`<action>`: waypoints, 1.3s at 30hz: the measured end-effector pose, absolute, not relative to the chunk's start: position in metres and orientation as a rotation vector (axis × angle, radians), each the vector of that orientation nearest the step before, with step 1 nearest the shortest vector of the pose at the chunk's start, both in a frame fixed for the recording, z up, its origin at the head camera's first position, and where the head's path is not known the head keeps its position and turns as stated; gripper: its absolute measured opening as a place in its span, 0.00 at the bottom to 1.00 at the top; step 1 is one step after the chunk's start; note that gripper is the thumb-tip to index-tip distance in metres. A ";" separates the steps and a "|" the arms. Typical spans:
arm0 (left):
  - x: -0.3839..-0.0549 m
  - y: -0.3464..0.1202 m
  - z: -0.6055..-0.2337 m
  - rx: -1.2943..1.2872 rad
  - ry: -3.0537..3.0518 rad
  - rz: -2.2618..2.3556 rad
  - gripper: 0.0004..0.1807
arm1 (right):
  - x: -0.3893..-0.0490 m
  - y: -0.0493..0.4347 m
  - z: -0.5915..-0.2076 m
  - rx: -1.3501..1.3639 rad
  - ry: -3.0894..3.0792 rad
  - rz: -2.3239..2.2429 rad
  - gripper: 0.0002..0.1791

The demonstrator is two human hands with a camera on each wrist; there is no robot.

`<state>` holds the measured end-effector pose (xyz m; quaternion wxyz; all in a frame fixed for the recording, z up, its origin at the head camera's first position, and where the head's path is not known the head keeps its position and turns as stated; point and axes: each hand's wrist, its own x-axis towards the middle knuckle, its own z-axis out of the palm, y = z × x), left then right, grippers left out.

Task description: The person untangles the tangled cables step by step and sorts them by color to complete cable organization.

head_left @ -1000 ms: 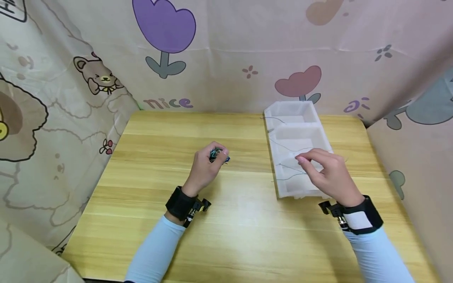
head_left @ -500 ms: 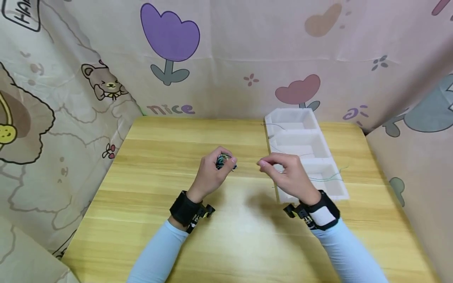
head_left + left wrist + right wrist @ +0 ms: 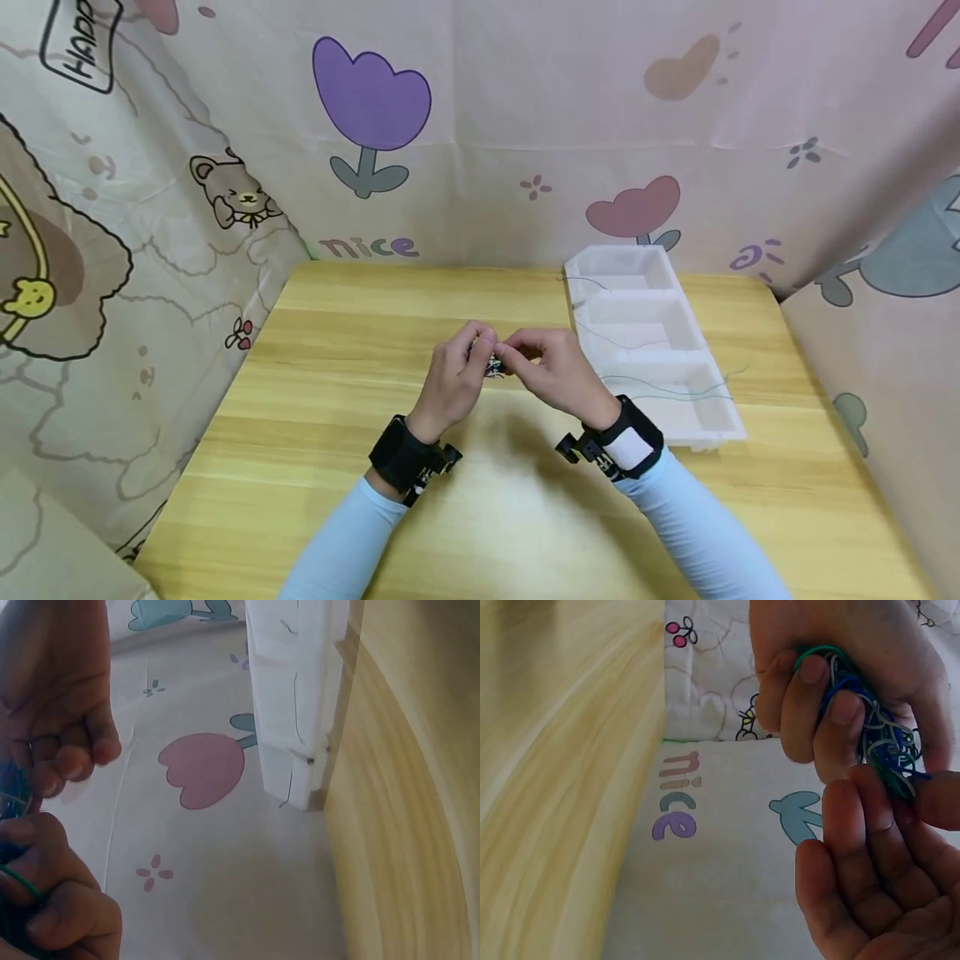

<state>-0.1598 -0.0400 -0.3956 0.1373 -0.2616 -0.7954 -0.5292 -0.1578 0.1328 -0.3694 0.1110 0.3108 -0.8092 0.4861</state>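
My left hand [image 3: 453, 375] is wrapping its grip round a tangled wire bundle [image 3: 877, 735], which is hanging above the surface [image 3: 330, 433], its blue, green and pale loops bulging out between fingers and thumb. The bundle's long axis is running out of that fist toward my right hand [image 3: 558, 371], so its loose end is lying just left of my right fingertips. There my right thumb and forefinger are meeting the bundle's edge; with the tips so crowded, I'm not managing to tell whether a strand is caught between them. My left thumb is partly hiding the bundle from above.

Beyond my right hand, the white tray [image 3: 660, 323] is standing to the right, its left edge passing near my knuckles. Two greenish strands [image 3: 663, 391] are stretching across its near compartment (one end poking past the right rim), a faint strand is lying in the middle one, and a dark strand [image 3: 588, 281] is crossing the far compartment's left rim. Printed cloth [image 3: 487, 200] is hanging behind.
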 end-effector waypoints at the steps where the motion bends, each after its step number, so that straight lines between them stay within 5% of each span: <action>1: -0.160 -0.040 -0.395 -0.747 -2.304 -1.505 0.18 | -0.158 0.134 -0.370 0.910 -2.373 1.406 0.10; 18: -0.180 -0.061 -0.392 -0.648 -2.227 -1.343 0.25 | -0.161 0.176 -0.360 0.674 -2.252 0.993 0.06; 26: -0.180 -0.051 -0.391 -0.720 -2.260 -1.140 0.23 | -0.152 0.152 -0.353 0.919 -2.064 0.618 0.28; 31: -0.177 -0.048 -0.390 -0.739 -2.234 -1.168 0.20 | -0.147 0.145 -0.364 1.080 -2.266 0.530 0.22; 39: -0.173 -0.050 -0.397 -0.731 -2.221 -1.204 0.17 | -0.140 0.141 -0.384 0.932 -2.367 0.696 0.12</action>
